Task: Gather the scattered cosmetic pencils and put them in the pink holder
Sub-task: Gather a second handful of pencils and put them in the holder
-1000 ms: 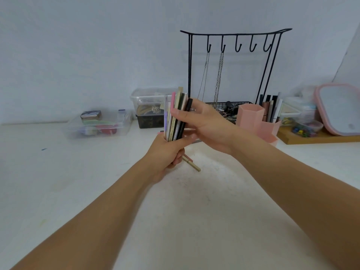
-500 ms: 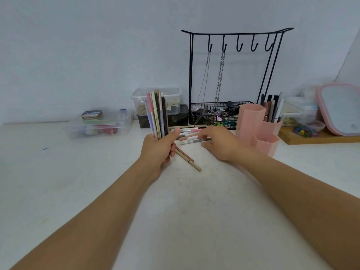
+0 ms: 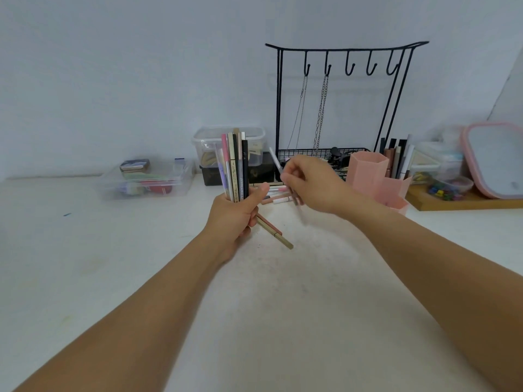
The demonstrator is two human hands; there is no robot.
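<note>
My left hand (image 3: 236, 219) grips an upright bundle of cosmetic pencils (image 3: 235, 165), several of them, above the white table. My right hand (image 3: 314, 188) is raised just right of it, pinching one blurred grey-white pencil (image 3: 276, 161) that tilts up to the left. Loose pencils (image 3: 278, 197) lie on the table between the hands, and two more crossed pencils (image 3: 276, 234) lie below my left hand. The pink holder (image 3: 376, 179), made of hexagonal cups, stands to the right of my right hand.
A black wire jewellery stand (image 3: 339, 108) with hanging chains rises behind the hands. Clear plastic boxes (image 3: 144, 181) sit at the back left, another clear box (image 3: 229, 145) behind the bundle. A wooden tray (image 3: 464, 203) and a pink-rimmed mirror (image 3: 495, 159) are at the right.
My right hand went down to the loose pencils on the table, took one, and has lifted it up. The left hand has kept the bundle upright, shifted slightly left.
</note>
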